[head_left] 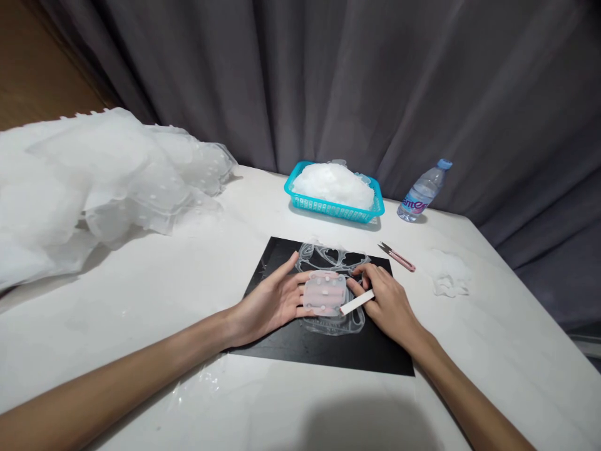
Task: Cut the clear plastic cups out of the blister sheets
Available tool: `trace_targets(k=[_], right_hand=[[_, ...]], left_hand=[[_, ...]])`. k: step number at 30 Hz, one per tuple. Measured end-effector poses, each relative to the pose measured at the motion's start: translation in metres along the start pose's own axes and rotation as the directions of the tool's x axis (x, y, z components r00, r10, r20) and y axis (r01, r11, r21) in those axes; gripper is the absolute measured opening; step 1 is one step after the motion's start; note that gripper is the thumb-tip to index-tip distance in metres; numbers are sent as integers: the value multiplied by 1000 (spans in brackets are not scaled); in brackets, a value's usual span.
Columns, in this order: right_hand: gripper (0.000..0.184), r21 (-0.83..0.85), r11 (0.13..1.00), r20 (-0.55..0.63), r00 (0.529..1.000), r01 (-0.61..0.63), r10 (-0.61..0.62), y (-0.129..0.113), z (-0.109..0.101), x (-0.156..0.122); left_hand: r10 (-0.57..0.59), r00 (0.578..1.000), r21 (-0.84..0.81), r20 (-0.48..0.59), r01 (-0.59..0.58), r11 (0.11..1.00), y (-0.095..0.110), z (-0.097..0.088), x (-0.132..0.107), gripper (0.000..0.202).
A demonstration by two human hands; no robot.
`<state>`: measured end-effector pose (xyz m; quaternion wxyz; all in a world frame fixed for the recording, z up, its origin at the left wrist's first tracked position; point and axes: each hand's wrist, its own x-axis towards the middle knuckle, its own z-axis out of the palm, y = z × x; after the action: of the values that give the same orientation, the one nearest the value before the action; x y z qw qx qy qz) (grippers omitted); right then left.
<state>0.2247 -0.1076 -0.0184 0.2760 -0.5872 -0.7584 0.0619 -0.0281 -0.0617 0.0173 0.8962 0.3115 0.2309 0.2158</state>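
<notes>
My left hand point(277, 297) lies palm up with its fingers stretched out beneath a translucent, rounded-square silicone-like piece point(325, 293). Small raised dots cover the piece, and the fingers show through it. In my right hand point(385, 300), a slim white stick-like tool point(357, 302) is pinched, its lower end at the piece's right edge; what kind of tool it is I cannot tell. Under both hands is a black mat point(282, 346). Clear cut-out sheet scraps point(335, 258) lie on it, partly hidden by the hands.
A turquoise basket point(328, 210) heaped with white translucent pieces stands at the back, beside a water bottle point(422, 193). Pink-handled thread snips point(397, 256) lie right of the mat, near a small translucent scrap point(449, 273). A large pile of translucent sheets point(107, 175) covers the table's left.
</notes>
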Motion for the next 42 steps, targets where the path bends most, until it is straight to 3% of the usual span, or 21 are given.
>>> trace_targets(k=[14, 18, 27, 33, 42], right_hand=[[18, 37, 999, 12, 1000, -24, 24, 1, 0, 0], [18, 26, 999, 15, 1000, -20, 20, 1, 0, -1], [19, 19, 1000, 13, 1000, -10, 10, 2, 1, -1], [18, 23, 1000, 10, 1000, -9, 9, 2, 1, -1], [17, 1, 1000, 8, 1000, 3, -3, 3, 2, -1]], left_hand=[[14, 972, 98, 234, -38, 994, -3, -4, 0, 111], [5, 964, 154, 268, -48, 987, -3, -2, -1, 114], [13, 963, 152, 269, -56, 987, -3, -1, -1, 114], [35, 978, 78, 208, -52, 996, -5, -7, 0, 109], [24, 984, 129, 178, -48, 991, -2, -5, 1, 99]])
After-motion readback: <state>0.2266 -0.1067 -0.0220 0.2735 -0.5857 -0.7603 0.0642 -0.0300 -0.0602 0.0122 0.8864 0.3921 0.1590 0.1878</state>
